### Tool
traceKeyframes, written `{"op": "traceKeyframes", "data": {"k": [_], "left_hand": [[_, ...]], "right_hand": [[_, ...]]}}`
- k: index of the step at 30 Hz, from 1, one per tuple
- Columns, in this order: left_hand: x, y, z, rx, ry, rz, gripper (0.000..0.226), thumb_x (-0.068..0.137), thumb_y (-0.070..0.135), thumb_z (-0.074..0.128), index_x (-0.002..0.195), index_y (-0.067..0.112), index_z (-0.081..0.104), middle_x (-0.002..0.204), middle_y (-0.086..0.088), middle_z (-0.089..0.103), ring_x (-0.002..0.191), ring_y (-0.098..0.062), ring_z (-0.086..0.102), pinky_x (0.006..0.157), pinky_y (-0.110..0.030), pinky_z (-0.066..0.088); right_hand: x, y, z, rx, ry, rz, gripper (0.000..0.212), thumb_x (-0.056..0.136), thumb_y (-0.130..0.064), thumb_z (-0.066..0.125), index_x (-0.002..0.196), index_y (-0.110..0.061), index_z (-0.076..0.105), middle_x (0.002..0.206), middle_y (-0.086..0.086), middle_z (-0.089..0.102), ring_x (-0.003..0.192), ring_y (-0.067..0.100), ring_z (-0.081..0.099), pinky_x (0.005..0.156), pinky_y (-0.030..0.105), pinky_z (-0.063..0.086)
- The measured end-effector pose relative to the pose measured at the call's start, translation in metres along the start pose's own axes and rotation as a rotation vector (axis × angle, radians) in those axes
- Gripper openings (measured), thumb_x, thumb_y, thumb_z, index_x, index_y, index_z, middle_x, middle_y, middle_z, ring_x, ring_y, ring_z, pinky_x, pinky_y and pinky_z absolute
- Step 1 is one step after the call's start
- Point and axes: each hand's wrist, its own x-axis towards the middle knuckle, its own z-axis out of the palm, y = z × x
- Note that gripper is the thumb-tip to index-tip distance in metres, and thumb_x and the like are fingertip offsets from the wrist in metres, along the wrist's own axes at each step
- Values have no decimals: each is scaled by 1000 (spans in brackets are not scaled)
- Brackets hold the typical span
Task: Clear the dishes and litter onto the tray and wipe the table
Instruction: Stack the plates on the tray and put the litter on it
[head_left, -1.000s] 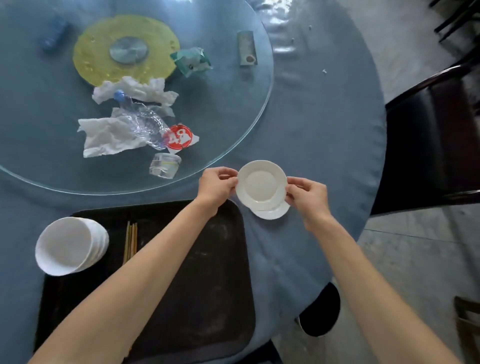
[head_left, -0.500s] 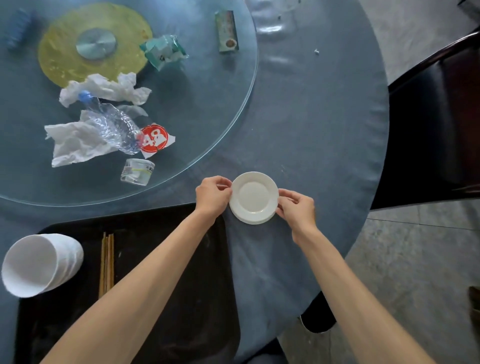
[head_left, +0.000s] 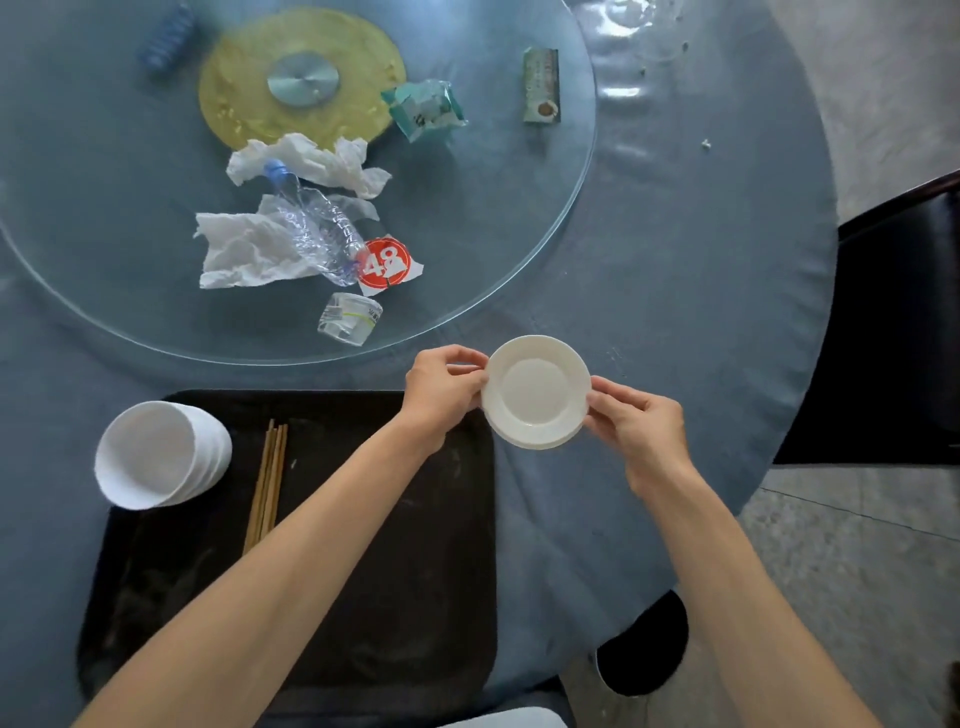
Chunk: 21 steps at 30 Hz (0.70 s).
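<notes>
A small stack of white saucers (head_left: 536, 391) sits just right of the black tray (head_left: 415, 571). My left hand (head_left: 441, 392) grips the stack's left rim and my right hand (head_left: 636, 431) grips its right rim. On the tray's left end lie stacked white bowls (head_left: 156, 457) on their side and several wooden chopsticks (head_left: 267, 483). Litter lies on the glass turntable (head_left: 519, 208): crumpled tissues (head_left: 244, 249), a crushed clear bottle (head_left: 317, 223), a red "48" label (head_left: 387, 265), a small clear plastic cup (head_left: 348, 325), a green wrapper (head_left: 426, 109), and a small packet (head_left: 541, 85).
The round table carries a blue cloth (head_left: 675, 260). A dark chair (head_left: 893, 332) stands close at the right edge. A blue bottle cap shape (head_left: 166, 39) lies at the far left of the turntable, near its yellow centre disc (head_left: 301, 78).
The two offset saucers have been brought together into one aligned stack between my hands. The camera view has shifted slightly; the hands stay by the tray's right corner.
</notes>
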Motion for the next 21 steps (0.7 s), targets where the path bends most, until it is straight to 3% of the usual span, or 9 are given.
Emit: {"op": "traceKeyframes", "data": {"k": [7,11,17,21], "left_hand": [[-68,-21,-88,-171,117,16,16,90,2,73,101,12,75,97,-4,77,94,-14,73,78,-25,62],[-108,-60,-144,-256,206,-29,16,90,3,73,100,15,76,98,-3,77,96,-14,73,80,-26,62],[-155,-136,-214,-300,422,-135,20,90,5,72,95,24,76,97,2,76,98,-15,71,86,-35,62],[-169,-175,-254,-347,499,-206,18,91,8,71,95,25,75,98,3,75,102,-16,70,92,-40,59]], "right_hand": [[-57,6,58,-95,-172,-37,16,91,1,74,104,-7,79,98,10,81,91,22,78,79,26,63],[-94,33,101,-194,-260,1,18,92,-2,75,109,-6,79,101,8,81,96,20,78,79,24,63],[-145,93,178,-427,-313,52,18,91,-9,77,108,-13,80,105,3,79,99,19,75,90,39,63],[-168,134,225,-549,-343,47,17,94,-14,75,110,-16,80,101,-2,77,98,18,74,89,38,63]]}}
